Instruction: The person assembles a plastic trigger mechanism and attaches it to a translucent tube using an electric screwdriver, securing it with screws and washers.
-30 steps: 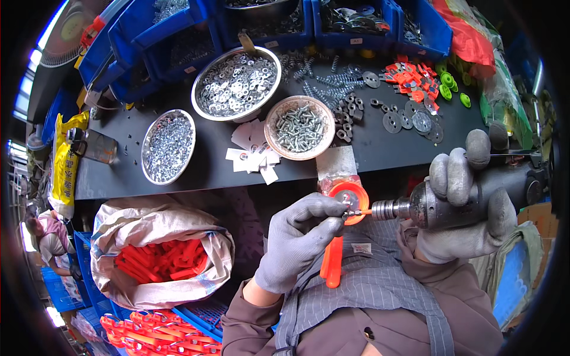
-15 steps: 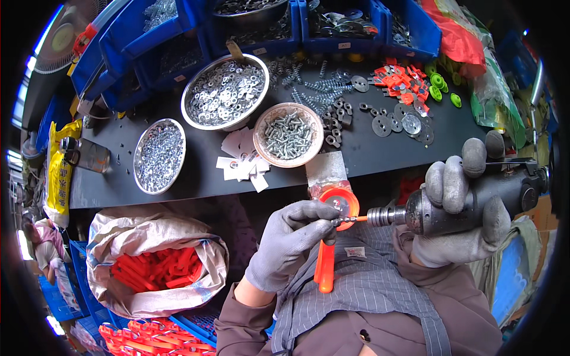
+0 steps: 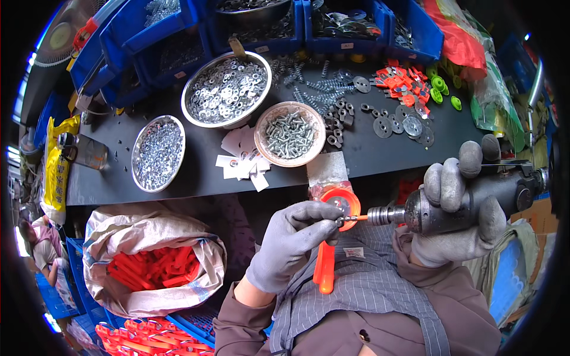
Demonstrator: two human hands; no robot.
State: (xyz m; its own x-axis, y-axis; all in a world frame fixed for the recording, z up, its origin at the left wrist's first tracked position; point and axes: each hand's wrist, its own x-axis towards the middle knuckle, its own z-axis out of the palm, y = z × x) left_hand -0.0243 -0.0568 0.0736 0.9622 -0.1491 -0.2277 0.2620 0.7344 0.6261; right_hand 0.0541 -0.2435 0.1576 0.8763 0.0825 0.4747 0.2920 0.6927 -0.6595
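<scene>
Both my hands wear grey gloves. My right hand (image 3: 454, 204) is wrapped round a black power screwdriver (image 3: 475, 202) held level, its bit (image 3: 361, 218) pointing left. At the bit's tip, the thumb and forefinger of my left hand (image 3: 294, 240) pinch a small metal piece (image 3: 340, 222), too small to name surely. Just behind the fingertips is a round orange housing (image 3: 354, 204) with a grey metal disc (image 3: 339, 203) inside. An orange handle (image 3: 324, 270) hangs below it against my apron. The left fingers partly cover the housing.
On the black table (image 3: 202, 178) stand a bowl of screws (image 3: 290, 133), a bowl of washers (image 3: 225, 89) and a dish of small metal parts (image 3: 157, 154). Springs (image 3: 323, 98), discs and orange pieces (image 3: 404, 83) lie behind. Blue bins (image 3: 344, 44) line the back. A sack (image 3: 208, 255) holds red-orange parts.
The whole view has shifted very slightly. Both hands, the power screwdriver and the orange housing keep nearly the same pose.
</scene>
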